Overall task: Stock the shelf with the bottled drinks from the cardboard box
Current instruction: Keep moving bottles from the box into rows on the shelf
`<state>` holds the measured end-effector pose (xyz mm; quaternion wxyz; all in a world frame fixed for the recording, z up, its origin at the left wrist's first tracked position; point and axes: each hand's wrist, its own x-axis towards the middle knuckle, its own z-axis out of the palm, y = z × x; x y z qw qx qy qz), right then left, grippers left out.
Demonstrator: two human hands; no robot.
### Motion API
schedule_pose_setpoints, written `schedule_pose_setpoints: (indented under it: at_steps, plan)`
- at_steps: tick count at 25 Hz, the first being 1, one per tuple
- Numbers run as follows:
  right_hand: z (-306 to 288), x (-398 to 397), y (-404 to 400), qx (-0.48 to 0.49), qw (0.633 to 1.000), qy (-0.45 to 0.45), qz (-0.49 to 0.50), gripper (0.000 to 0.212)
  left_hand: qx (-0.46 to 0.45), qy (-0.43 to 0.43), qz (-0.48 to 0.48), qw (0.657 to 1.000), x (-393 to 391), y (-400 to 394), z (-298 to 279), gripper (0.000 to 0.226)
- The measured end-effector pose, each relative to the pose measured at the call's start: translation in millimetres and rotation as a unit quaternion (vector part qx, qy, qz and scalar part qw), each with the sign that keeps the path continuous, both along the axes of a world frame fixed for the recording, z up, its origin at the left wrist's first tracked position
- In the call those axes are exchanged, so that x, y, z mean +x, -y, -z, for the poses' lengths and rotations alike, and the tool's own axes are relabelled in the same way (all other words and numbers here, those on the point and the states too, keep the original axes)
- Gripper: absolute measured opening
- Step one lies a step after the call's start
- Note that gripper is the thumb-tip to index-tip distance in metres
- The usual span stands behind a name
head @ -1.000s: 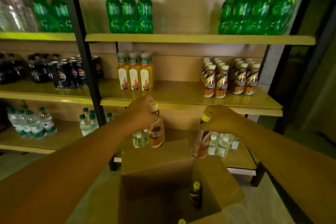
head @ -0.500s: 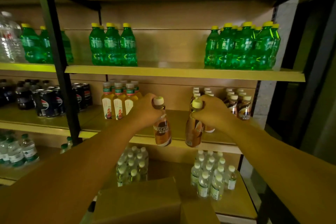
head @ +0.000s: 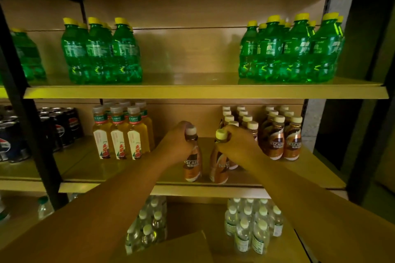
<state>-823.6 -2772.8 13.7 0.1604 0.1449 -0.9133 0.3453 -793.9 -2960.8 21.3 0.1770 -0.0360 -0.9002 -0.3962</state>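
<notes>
Left hand (head: 178,145) is wrapped round the neck and shoulder of a brown coffee bottle (head: 193,164), fingers curled just under its white cap, bottle upright with its base on or just above the front of the middle shelf (head: 106,168); cannot tell if it touches. Right hand (head: 239,145) grips a second coffee bottle (head: 218,166) the same way, fingers closed below its yellowish cap, upright, just beside the first and just left of the stocked coffee bottles (head: 284,141). Cardboard box (head: 181,250) flap shows at bottom edge, below both arms.
</notes>
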Motion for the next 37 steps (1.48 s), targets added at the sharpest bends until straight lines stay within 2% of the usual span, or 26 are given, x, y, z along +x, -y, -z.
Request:
schedule_pose_setpoints:
  at_steps: [4,8,12,14,18,21,25,29,37]
  plan:
    - [11.4,-17.5,13.8,-0.028,0.999,-0.012,0.038,0.010,-0.024,0.005,0.005,1.000,-21.6,15.6,10.6,0.045]
    - [15.6,-26.6,20.7,-0.046,0.998,-0.009,0.046,0.020,-0.011,0.008,0.020,1.000,-34.6,23.1,18.8,0.045]
    - [20.6,-29.8,22.3,-0.058,0.997,-0.010,0.047,0.029,0.018,0.024,0.036,0.999,-39.7,25.5,24.3,0.058]
    - [26.3,-27.8,19.0,-0.074,0.996,0.011,0.045,0.030,0.056,0.031,0.035,0.997,-36.7,27.2,31.7,0.065]
    - [58.5,-14.8,11.6,-0.016,0.994,0.096,0.056,0.039,0.115,0.052,0.001,0.992,-17.2,25.2,58.3,0.061]
    - [84.8,-1.8,13.5,-0.056,0.991,0.111,0.046,0.045,0.123,0.095,0.001,0.988,-8.7,22.4,91.4,0.068]
    - [97.5,0.3,20.4,-0.059,0.992,0.081,0.075,0.039,0.104,0.078,-0.036,0.991,-15.3,17.6,112.1,0.055]
    - [102.5,-5.4,30.0,-0.073,0.990,0.077,0.092,0.043,0.117,0.038,-0.056,0.991,-22.9,14.1,119.6,0.055]
    - [100.6,-26.8,60.7,-0.088,0.984,0.080,0.133,0.051,0.138,0.045,-0.083,0.986,-49.7,11.9,118.0,0.047]
